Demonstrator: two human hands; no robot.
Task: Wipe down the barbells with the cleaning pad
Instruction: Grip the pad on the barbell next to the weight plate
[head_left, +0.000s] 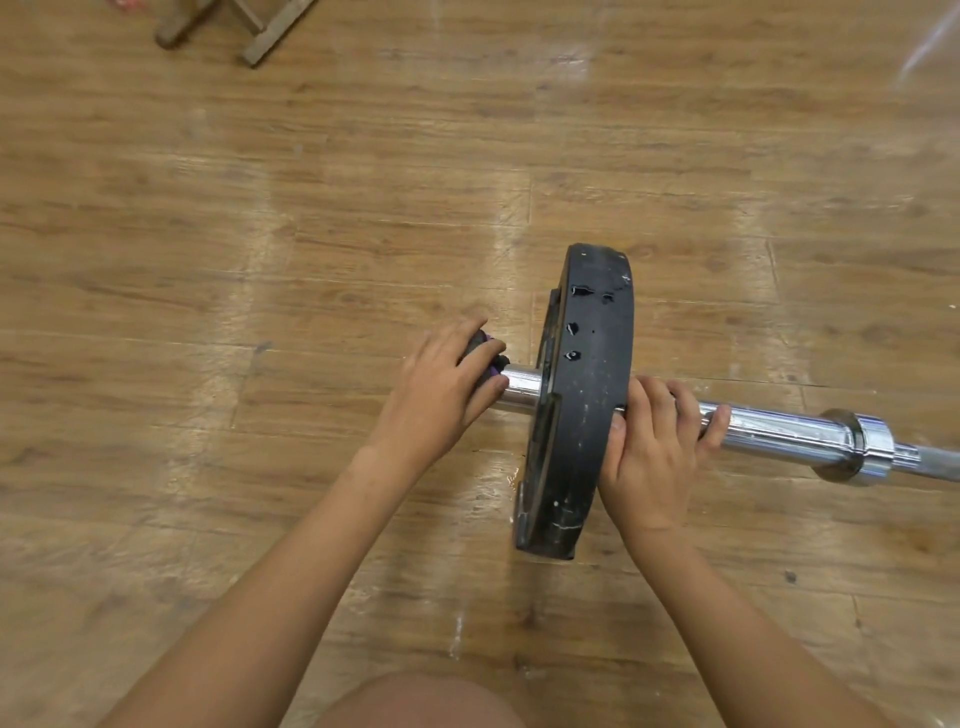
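While one barbell (779, 431) lies across the wooden floor (311, 234) with one black plate (587, 395) upright on its chrome sleeve, two hands sit either side of that plate; the left hand (441, 389) reaches forward, fingers curled round one dark cleaning pad (480, 345) at the sleeve's end; the right hand (654, 447) wraps the sleeve just beside the plate, fingers clamped over it.

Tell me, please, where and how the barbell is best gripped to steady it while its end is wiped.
Grip the chrome sleeve between the black plate and the collar, from above, where the right hand is. It is round and lies level, and the plate lifts it off the floor, so a hand can probably close round it.
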